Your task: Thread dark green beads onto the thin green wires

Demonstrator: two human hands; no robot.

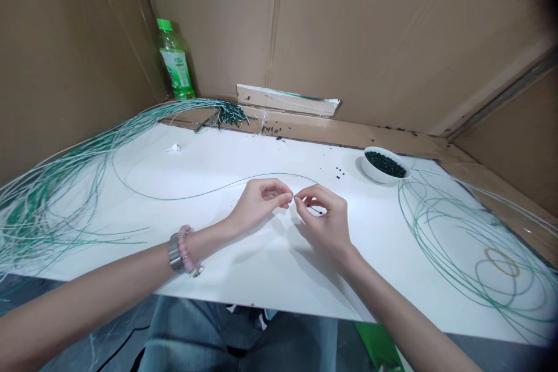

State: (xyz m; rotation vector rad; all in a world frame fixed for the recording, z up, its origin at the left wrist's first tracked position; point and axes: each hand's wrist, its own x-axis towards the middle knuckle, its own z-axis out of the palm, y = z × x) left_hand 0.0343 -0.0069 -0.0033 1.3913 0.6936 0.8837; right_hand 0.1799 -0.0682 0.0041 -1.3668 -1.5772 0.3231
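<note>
My left hand (pixel 262 200) is closed in a pinch over the middle of the white tabletop (pixel 209 168); whatever sits between its fingertips is too small to make out. Almost touching it, my right hand (pixel 325 215) pinches too, with the thin green wire (pixel 209 192) running into it from behind. That wire curves across the table from the left. Small dark beads (pixel 320 213) show under the right palm, apparently on the wire. To the right of my hands stands a white bowl (pixel 380 177) filled with dark beads (pixel 386 164).
Long green wires (pixel 82 180) spread along the left, their beaded ends (pixel 231 114) bunched at the back. Coiled wire (pixel 427 226) lies at right with a tan ring (pixel 501 261). A green-capped bottle (pixel 175 64) stands in the corner by cardboard walls (pixel 349 29). A white earbud (pixel 174 148) lies left.
</note>
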